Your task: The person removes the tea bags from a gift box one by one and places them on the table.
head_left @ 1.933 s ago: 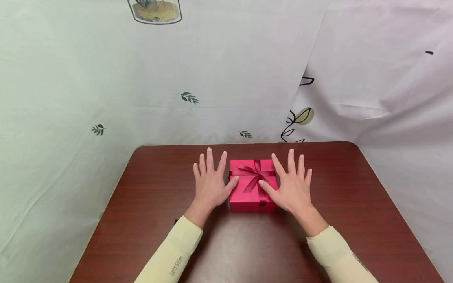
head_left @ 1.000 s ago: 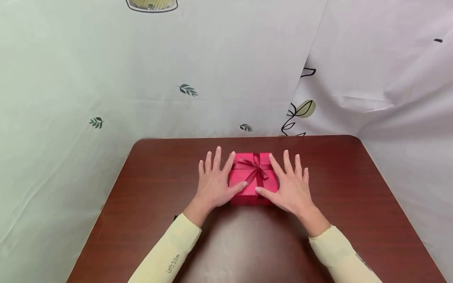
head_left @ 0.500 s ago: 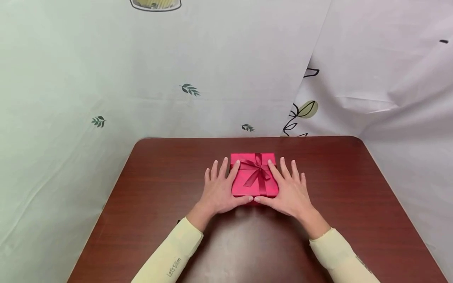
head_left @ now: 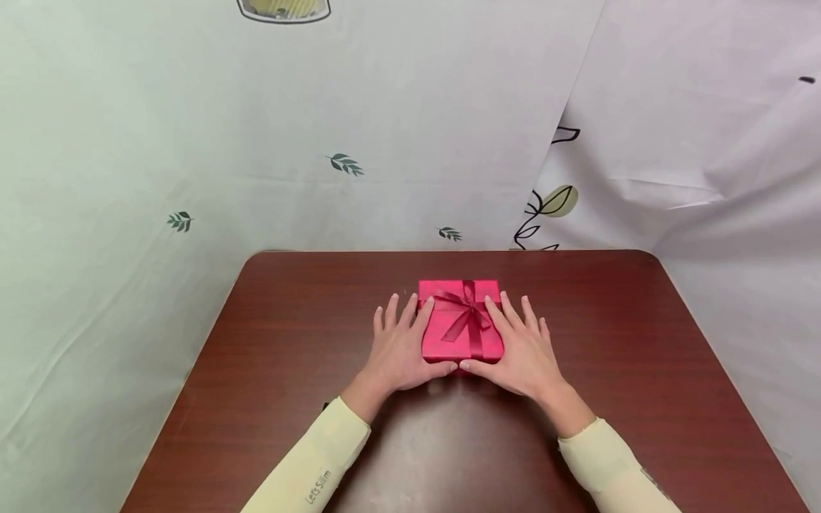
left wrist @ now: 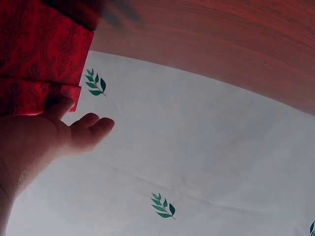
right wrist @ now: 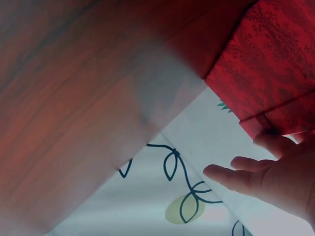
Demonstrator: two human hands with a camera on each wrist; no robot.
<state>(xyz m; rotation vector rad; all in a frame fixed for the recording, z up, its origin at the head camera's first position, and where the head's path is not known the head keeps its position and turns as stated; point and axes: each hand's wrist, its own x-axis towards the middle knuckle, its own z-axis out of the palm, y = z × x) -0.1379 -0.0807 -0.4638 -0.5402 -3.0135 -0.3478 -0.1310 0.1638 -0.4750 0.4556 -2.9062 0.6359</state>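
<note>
Reddish-brown wood-grain table (head_left: 288,320), far corners rounded, sheen (head_left: 442,442) near front. Pale hangings (head_left: 410,92) behind, perhaps cloth, green leaf prints (head_left: 345,164), creased at right.

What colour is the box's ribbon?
Ribbon: dark red, deeper than the pinkish-red box. Head view shows it best.

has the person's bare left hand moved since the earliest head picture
Yes: against the dark reddish-brown wooden table, the left hand has shifted right and nearer the person in the head view.
</note>
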